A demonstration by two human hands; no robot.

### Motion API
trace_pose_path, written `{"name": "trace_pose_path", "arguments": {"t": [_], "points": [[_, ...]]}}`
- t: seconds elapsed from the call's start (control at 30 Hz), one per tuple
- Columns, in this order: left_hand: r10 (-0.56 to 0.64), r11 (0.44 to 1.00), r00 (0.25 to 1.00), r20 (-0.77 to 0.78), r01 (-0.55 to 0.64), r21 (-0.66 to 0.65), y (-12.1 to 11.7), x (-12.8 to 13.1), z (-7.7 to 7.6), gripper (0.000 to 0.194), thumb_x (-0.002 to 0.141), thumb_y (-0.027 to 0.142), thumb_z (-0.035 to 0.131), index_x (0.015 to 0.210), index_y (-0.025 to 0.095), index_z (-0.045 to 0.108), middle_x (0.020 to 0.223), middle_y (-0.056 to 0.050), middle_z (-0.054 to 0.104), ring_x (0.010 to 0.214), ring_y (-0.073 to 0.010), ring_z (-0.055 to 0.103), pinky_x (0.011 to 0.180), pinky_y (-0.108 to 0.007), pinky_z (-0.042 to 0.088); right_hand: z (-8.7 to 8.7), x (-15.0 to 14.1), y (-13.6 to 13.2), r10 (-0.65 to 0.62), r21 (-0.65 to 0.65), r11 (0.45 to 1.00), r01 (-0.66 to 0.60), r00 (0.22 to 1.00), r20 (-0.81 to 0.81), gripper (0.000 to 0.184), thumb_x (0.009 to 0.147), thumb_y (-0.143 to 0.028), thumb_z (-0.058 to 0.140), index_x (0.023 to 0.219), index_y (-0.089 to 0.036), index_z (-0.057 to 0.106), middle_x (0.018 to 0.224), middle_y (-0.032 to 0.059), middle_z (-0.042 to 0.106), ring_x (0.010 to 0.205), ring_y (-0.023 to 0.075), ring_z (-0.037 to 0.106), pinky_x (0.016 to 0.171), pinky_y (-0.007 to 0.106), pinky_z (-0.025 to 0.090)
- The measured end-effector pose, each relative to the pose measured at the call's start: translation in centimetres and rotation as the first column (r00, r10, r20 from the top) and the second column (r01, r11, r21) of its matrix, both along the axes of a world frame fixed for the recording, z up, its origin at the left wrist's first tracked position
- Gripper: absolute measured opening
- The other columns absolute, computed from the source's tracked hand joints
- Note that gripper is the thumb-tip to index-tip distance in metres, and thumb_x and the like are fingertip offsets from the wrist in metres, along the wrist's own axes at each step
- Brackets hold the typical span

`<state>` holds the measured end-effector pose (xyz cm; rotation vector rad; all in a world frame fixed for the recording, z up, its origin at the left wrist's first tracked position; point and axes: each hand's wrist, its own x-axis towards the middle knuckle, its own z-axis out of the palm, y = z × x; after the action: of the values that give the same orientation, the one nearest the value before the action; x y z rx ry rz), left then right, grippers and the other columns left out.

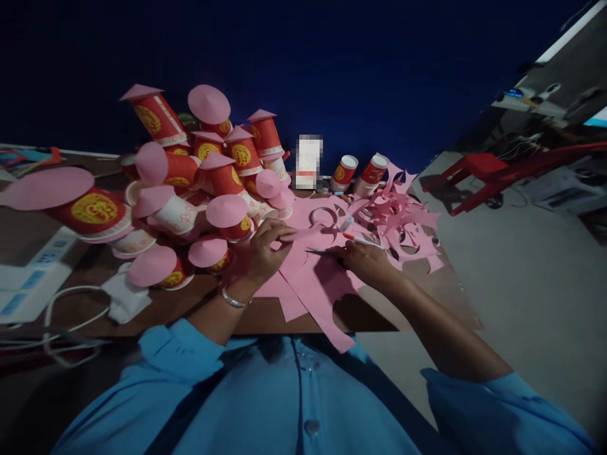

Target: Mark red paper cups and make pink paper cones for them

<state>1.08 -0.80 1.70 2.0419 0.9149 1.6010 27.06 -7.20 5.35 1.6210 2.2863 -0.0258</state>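
In the head view, the left hand [268, 249], just off centre toward 8 o'clock, pinched a piece of pink paper [309, 236] at the centre, while the right hand [366, 259], toward 4 o'clock, was curled around scissors [323, 252] pointing to 9 o'clock, any gap between the blades too small to tell. Clean cutting seemed to call for taut paper, turned gently into the blades with the pinch clear of their tips, and for keeping the loose pink sheets [315, 294] toward 6 o'clock out of the bite
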Motion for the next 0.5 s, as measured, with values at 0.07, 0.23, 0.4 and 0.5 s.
{"name": "trace_pose_path", "arguments": {"t": [0.07, 0.23, 0.4, 0.5], "points": [[0.001, 0.988, 0.998, -0.069, 0.01, 0.155, -0.3, -0.4, 0.2, 0.024, 0.099, 0.04, 0.064, 0.101, 0.02, 0.077, 0.097, -0.007, 0.07, 0.095, -0.0206, 0.068, 0.084, -0.037, 0.059, -0.1, 0.6, 0.3, -0.043, -0.042, 0.998, 0.042, 0.999, -0.033, 0.041, 0.109, -0.028, 0.042, 0.143, -0.029, 0.065, 0.114, 0.0124, 0.074, 0.1, 0.0246, 0.071, 0.074, 0.03, 0.046], [0.02, 0.971, 0.986, -0.164, 0.02, 0.239, -0.6, -1.1, 0.1, 0.03, 0.105, 0.04, 0.056, 0.11, 0.019, 0.077, 0.101, -0.009, 0.069, 0.096, -0.0203, 0.068, 0.085, -0.036, 0.06, -0.1, 1.5, 0.3, -0.118, -0.082, 0.992, 0.094, 0.924, -0.363, 0.034, 0.104, -0.029, 0.054, 0.134, -0.029, 0.071, 0.113, 0.009, 0.077, 0.1, 0.0226, 0.072, 0.075, 0.028, 0.047], [0.013, 0.948, 0.976, -0.216, 0.057, 0.313, -0.7, -1.0, -0.4, 0.025, 0.102, 0.015, 0.057, 0.117, 0.023, 0.075, 0.103, -0.007, 0.069, 0.096, -0.0175, 0.068, 0.083, -0.032, 0.06, 0.2, -1.5, -0.7, -0.342, -0.317, 0.938, 0.144, 0.219, -0.914, 0.054, 0.101, -0.066, 0.048, 0.097, -0.019, 0.075, 0.087, 0.0074, 0.074, 0.074, 0.0181, 0.065, 0.065, 0.029, 0.048], [-0.014, 0.942, 0.979, -0.204, 0.081, 0.324, -0.8, -0.6, -0.7, 0.033, 0.097, 0.007, 0.059, 0.12, 0.027, 0.074, 0.105, -0.006, 0.069, 0.1, -0.0175, 0.068, 0.084, -0.031, 0.06, -0.1, -4.0, -0.9, -0.421, -0.434, 0.898, 0.074, -0.144, -0.896, 0.049, 0.085, -0.068, 0.072, 0.076, -0.02, 0.066, 0.077, 0.0019, 0.067, 0.071, 0.0148, 0.061, 0.065, 0.027, 0.048]]}}
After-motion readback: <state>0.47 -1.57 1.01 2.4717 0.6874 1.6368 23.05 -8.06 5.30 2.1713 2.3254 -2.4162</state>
